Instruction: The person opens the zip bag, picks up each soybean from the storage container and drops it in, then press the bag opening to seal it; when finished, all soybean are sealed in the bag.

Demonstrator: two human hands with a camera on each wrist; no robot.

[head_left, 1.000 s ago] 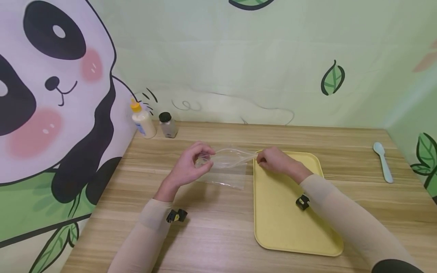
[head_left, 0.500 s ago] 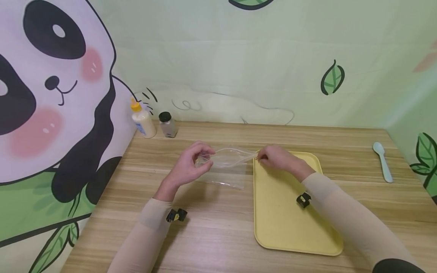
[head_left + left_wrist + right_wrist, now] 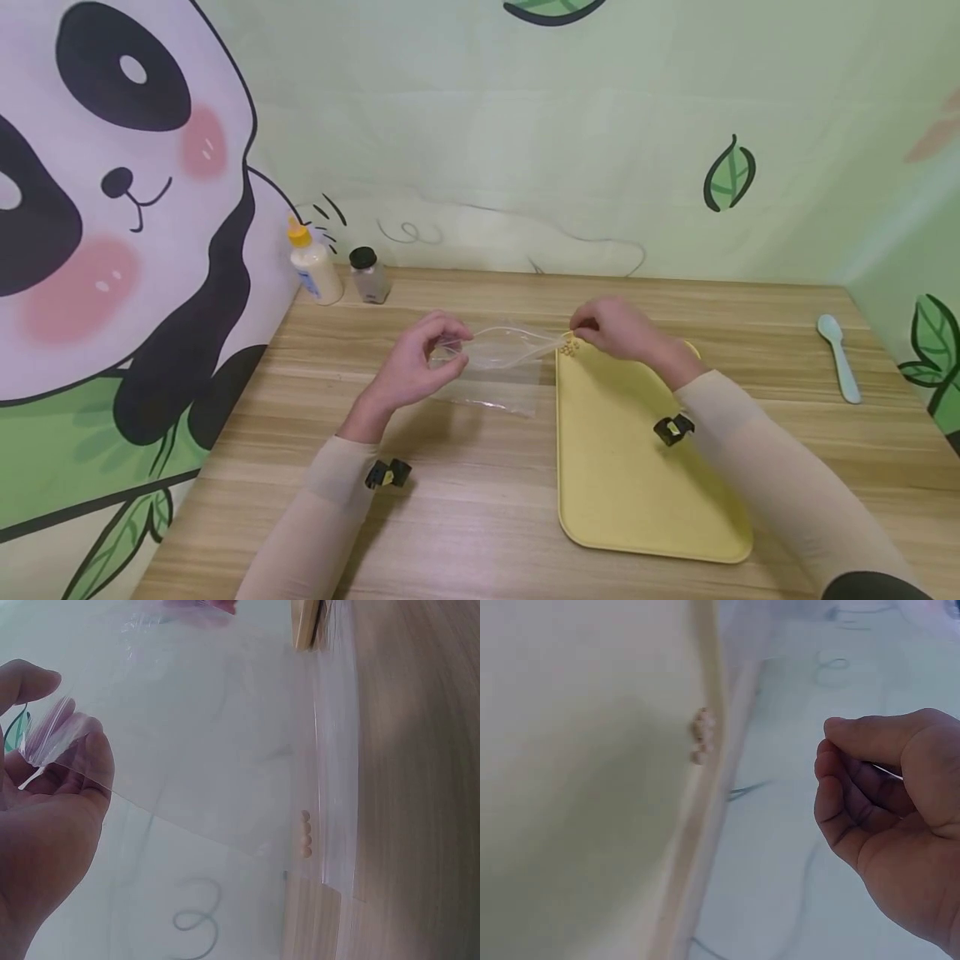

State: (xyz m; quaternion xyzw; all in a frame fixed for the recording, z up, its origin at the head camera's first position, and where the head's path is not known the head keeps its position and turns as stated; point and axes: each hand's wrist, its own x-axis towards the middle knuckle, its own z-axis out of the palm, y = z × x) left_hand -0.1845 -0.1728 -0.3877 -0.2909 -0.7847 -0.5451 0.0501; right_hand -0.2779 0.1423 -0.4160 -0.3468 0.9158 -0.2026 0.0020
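Observation:
My left hand [image 3: 422, 358] grips one end of a clear zip bag [image 3: 491, 387]; its mouth gapes. In the left wrist view, several small round tan beads [image 3: 306, 834] show at the bag's bottom. A cluster of similar beads [image 3: 569, 346] lies in the far left corner of the yellow tray [image 3: 622, 467], beside the bag's right end. My right hand [image 3: 618, 329] is just above and right of that cluster, thumb and fingertips brought together. No bead shows at those fingertips in the right wrist view, though I cannot tell what they hide between them.
A yellow-capped bottle [image 3: 317, 271] and a black-lidded jar [image 3: 371, 279] stand at the back left, by the wall. On the far right of the wooden table [image 3: 465, 517] lies a pale blue spoon [image 3: 840, 360].
My right hand has risen and shifted slightly right, away from the bag's end, uncovering the bead cluster in the tray corner. The left hand and the bag have stayed in place.

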